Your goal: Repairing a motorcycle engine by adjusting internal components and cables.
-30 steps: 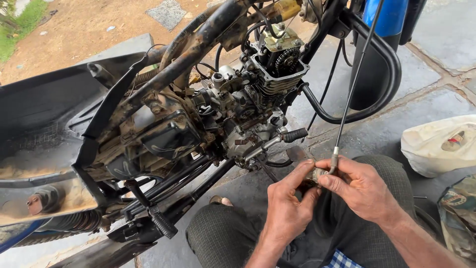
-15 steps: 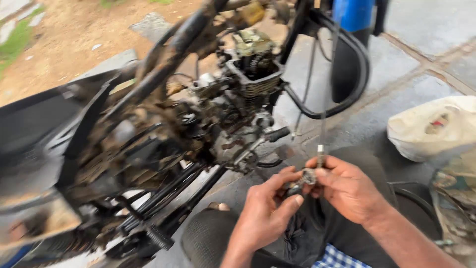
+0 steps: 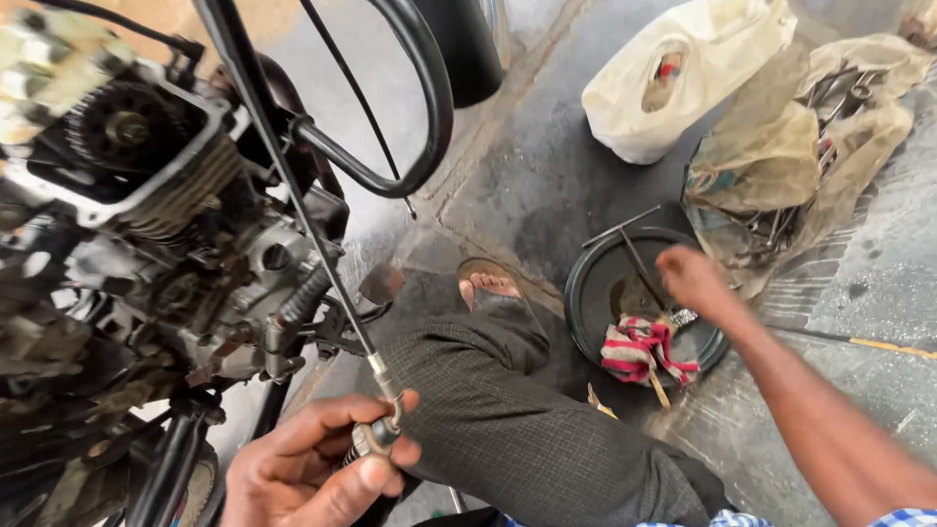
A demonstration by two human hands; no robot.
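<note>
My left hand (image 3: 310, 470) is at the bottom, closed on the small metal end fitting (image 3: 377, 435) of a thin black cable (image 3: 293, 195). The cable runs up and left past the bare motorcycle engine (image 3: 146, 205). My right hand (image 3: 691, 278) is stretched out to the right over a round black pan (image 3: 578, 293). It is blurred with its back toward me, so its fingers are hidden. In the pan lie a red and white rag (image 3: 639, 348) and a thin T-handled tool (image 3: 625, 239).
My trousered leg (image 3: 508, 410) and sandalled foot (image 3: 488, 284) lie between engine and pan. A white plastic bag (image 3: 683, 83) and a tan cloth bag of tools (image 3: 781, 146) sit on the concrete behind the pan. A black frame tube (image 3: 434, 98) loops above.
My right hand has let go of the cable fitting and swung right to the black pan. The left hand alone keeps the fitting. The view has turned right and closer.
</note>
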